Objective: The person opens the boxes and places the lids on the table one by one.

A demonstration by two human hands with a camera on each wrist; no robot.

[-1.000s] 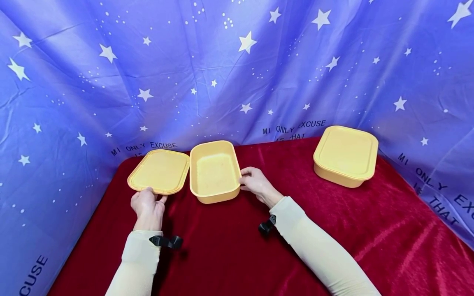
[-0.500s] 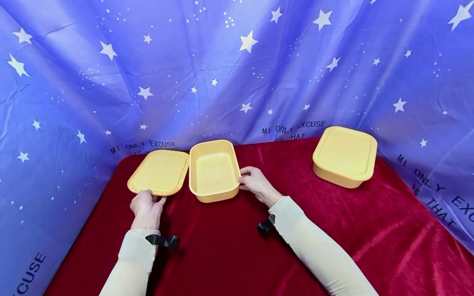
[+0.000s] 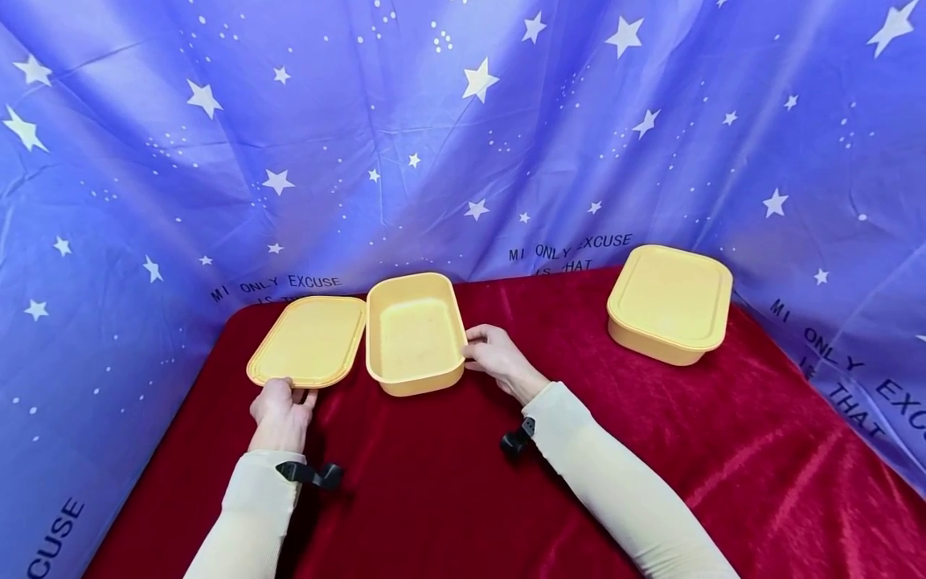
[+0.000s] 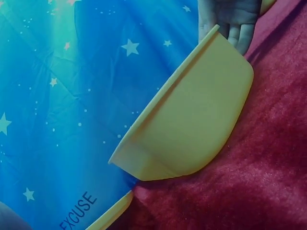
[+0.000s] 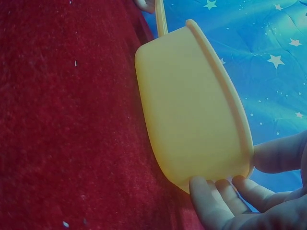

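Note:
A yellow rectangular food container (image 3: 418, 342) without a lid stands on the red cloth, its inside bare. To its left, the matching yellow lid (image 3: 309, 342) lies nearly flat, its right edge beside the container's rim. My left hand (image 3: 280, 414) grips the lid's near edge, thumb on top and fingers underneath. At the container's right side, my right hand (image 3: 501, 360) holds the wall. The right wrist view shows the thumb at the rim and the fingers (image 5: 208, 199) against the outer wall. Only a strip of the lid (image 4: 112, 211) shows in the left wrist view.
A second yellow container (image 3: 669, 305) with its lid on stands at the right of the red velvet cloth (image 3: 434, 482). Behind and at both sides hangs a blue curtain (image 3: 405, 104) with white stars and printed words.
My left hand has drawn the lid's near edge slightly toward me. The right hand stays on the container. The whole view has shifted a little.

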